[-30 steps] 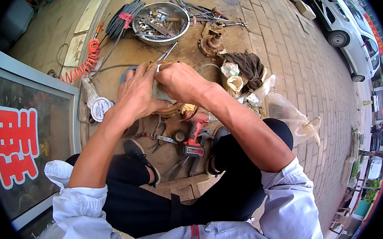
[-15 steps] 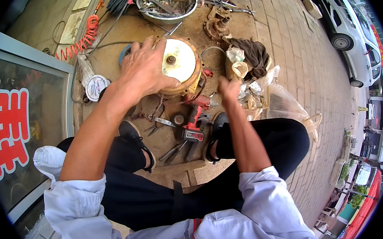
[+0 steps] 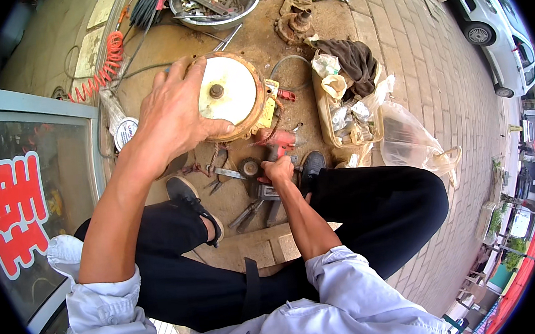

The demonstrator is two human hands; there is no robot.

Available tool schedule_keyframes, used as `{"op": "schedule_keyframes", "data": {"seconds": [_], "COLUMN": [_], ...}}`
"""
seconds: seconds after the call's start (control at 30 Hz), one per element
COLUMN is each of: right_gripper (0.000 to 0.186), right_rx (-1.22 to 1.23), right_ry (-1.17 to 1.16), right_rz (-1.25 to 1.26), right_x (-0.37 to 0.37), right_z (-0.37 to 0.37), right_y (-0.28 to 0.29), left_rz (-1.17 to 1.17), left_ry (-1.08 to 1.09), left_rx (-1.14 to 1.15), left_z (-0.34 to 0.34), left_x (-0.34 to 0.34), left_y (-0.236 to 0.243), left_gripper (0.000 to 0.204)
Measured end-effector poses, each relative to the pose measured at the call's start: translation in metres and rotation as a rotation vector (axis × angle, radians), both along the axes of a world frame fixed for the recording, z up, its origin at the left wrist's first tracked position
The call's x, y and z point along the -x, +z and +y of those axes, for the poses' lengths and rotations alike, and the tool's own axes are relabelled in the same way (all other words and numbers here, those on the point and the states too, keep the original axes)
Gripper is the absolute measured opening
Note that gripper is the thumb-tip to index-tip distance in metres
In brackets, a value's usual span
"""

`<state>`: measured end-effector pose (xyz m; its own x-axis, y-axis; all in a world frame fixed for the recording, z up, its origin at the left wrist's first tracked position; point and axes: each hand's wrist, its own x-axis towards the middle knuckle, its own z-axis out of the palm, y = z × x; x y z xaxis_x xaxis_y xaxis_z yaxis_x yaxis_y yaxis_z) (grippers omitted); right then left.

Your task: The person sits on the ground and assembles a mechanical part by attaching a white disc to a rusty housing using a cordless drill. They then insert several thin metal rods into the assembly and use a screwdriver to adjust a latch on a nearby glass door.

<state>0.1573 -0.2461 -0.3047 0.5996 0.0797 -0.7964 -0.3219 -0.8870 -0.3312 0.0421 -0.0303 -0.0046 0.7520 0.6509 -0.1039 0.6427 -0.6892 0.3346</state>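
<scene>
My left hand [image 3: 172,111] grips the rim of a round yellowish motor housing [image 3: 229,85], its thumb on the near edge and its fingers over the left side. The housing has a pale flat disc face with a short shaft stub in the middle. Close by on its right, a red cordless impact wrench [image 3: 282,139] is on the ground between my feet. My right hand [image 3: 279,169] is closed around the wrench's handle, covering much of it. Left of the handle are a small dark round part [image 3: 250,167] and a metal strip [image 3: 228,173].
A metal bowl of loose parts [image 3: 255,11] stands at the far side. Rusty flanged part [image 3: 297,23] sits right of it. Bin of cloth and bags [image 3: 326,125] is at right, beside a plastic bag [image 3: 403,137]. Red coiled hose [image 3: 111,60] and glass door [image 3: 55,102] lie left.
My right hand has moved left from beside the bin and closed on the impact wrench's handle. My left hand stays on the housing. The whole view has shifted a little.
</scene>
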Motion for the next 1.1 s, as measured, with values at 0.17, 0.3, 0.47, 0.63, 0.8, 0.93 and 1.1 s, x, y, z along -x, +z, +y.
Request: {"op": "schedule_keyframes", "data": {"seconds": [0.17, 0.3, 0.47, 0.63, 0.8, 0.93, 1.1], "right_gripper": [0.028, 0.017, 0.019, 0.021, 0.017, 0.028, 0.025], "right_rx": [-0.151, -0.601, -1.003, -1.294, -1.324, -1.176, -1.254], "right_ry": [-0.161, -0.416, -0.201, -0.02, -0.02, 0.023, -0.211], "right_rz": [-0.18, 0.13, -0.121, -0.458, -0.699, -0.67, -0.444], "right_x": [-0.009, -0.032, -0.08, -0.133, -0.168, -0.186, -0.191], "right_z": [-0.018, -0.029, -0.026, -0.031, -0.028, -0.04, -0.046], "right_y": [0.028, 0.096, 0.232, 0.374, 0.413, 0.408, 0.404], "left_rz": [0.022, 0.064, 0.091, 0.028, -0.077, -0.168, 0.225], "left_ry": [0.007, 0.016, 0.026, -0.021, -0.031, -0.324, -0.315], "left_rx": [-0.003, 0.025, 0.06, 0.062, -0.008, 0.176, 0.527], "left_z": [0.0, 0.0, 0.002, 0.004, -0.011, -0.09, -0.155], "left_x": [0.0, -0.005, -0.008, -0.004, 0.001, -0.011, -0.069], "left_y": [-0.001, 0.005, 0.009, 0.014, 0.048, 0.0, -0.147], "left_gripper": [0.11, 0.112, 0.114, 0.11, 0.067, 0.023, 0.018]}}
